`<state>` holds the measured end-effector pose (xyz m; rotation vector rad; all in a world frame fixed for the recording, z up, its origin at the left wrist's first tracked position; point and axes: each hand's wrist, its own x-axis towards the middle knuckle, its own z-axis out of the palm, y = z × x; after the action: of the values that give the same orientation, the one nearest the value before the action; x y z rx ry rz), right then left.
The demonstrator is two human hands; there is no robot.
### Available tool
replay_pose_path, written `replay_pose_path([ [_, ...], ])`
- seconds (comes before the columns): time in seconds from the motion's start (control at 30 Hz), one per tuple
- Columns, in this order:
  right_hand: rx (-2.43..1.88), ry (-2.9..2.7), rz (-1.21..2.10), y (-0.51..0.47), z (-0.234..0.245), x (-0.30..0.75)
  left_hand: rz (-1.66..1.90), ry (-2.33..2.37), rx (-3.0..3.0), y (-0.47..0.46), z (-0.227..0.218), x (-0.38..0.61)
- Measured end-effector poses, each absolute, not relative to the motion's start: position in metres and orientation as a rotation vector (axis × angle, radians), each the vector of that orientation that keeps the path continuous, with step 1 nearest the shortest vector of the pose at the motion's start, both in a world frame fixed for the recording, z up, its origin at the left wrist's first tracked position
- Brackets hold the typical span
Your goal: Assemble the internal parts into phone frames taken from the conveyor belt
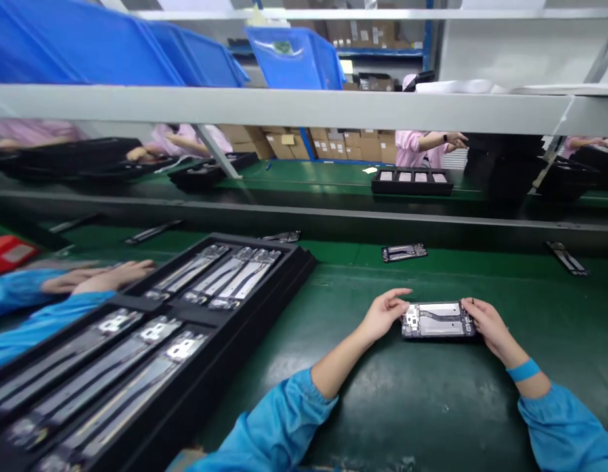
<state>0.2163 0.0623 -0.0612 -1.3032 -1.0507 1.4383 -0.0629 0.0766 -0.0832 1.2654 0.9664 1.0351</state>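
An opened phone body point(439, 321), its silvery inside and dark ribbon cable facing up, is held level just over the green bench. My left hand point(386, 312) pinches its left end between thumb and fingers. At the other end, my right hand point(488, 326) grips the right edge. A blue band circles my right wrist. Whether the phone's underside touches the bench is hard to make out. Beyond it, another phone body point(405, 252) lies on the green surface, and one more phone body point(567, 257) rests at the far right.
A black tray point(264, 354) with several phone bodies fills the left side. A co-worker's hands point(101, 278) are beside it. Blue bins point(294, 58) stand on the grey shelf beam point(304, 108) above. Across the bench, people in pink work near a black tray point(412, 187).
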Motion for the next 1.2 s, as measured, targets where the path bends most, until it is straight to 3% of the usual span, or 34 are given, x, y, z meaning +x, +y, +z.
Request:
replay_pose_path([
  [0.27, -1.311, -1.127, 1.42, 0.065, -0.067, 0.211, 1.118, 0.958, 1.236, 0.082, -0.083, -0.062],
  [0.5, -1.339, -0.865, 1.437, 0.069, -0.067, 0.209, 0.982, 0.958, 1.486, 0.07, -0.083, -0.069],
  [0.83, -1.254, -0.957, 1.583, 0.068, -0.079, 0.224, 0.947, 1.042, 1.669, 0.069, -0.09, -0.07],
  [0.97, -1.239, -0.657, 1.369, 0.108, -0.071, 0.246, 0.966, 1.337, 1.813, 0.099, -0.083, -0.082],
  [1.2, -1.304, -0.607, 1.063, 0.185, -0.067, 0.274, 0.75, 1.732, 1.985, 0.205, -0.067, -0.085],
])
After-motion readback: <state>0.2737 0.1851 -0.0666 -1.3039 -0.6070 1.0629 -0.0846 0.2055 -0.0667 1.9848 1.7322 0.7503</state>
